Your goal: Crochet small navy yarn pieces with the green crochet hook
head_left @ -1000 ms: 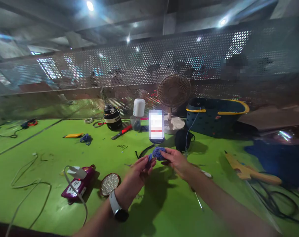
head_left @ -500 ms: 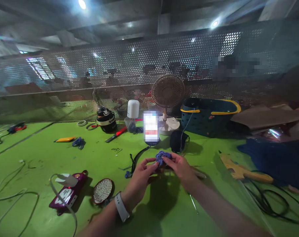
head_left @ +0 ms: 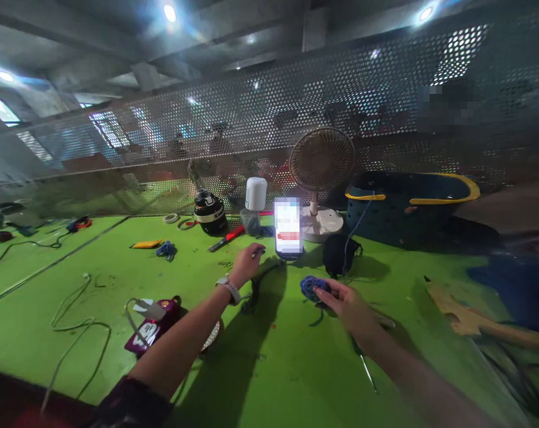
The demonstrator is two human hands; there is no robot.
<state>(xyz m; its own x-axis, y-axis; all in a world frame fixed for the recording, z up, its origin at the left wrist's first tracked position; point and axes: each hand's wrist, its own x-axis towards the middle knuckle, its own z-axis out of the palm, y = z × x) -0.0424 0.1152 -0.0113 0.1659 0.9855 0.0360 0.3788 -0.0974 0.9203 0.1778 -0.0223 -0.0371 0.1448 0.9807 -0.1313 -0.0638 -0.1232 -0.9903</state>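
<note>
A small piece of blue-purple crochet [head_left: 312, 288] is pinched between the thumb and fingers of my right hand [head_left: 347, 303], just above the table, with a short yarn tail below it. My left hand [head_left: 246, 266] is apart from it, stretched forward near the lit phone [head_left: 288, 229]. Its fingers are drawn together, with a dark bit at the tips that I cannot make out. Behind the crochet piece sits a dark ball of yarn [head_left: 338, 254]; a strand rises beside it to the basket. A thin metal tool [head_left: 368, 371] lies under my right forearm.
A fan [head_left: 321, 159] and a dark basket with yellow handles [head_left: 412, 220] stand at the back. Left of the phone are a black jar [head_left: 210, 213], a red-handled cutter [head_left: 229, 238] and a yellow cutter [head_left: 147, 244]. A purple power bank [head_left: 148, 333] with a cable lies left.
My left hand has let go of the crochet piece and moved forward and left, towards the phone. My right hand still holds the piece. The view has turned slightly left.
</note>
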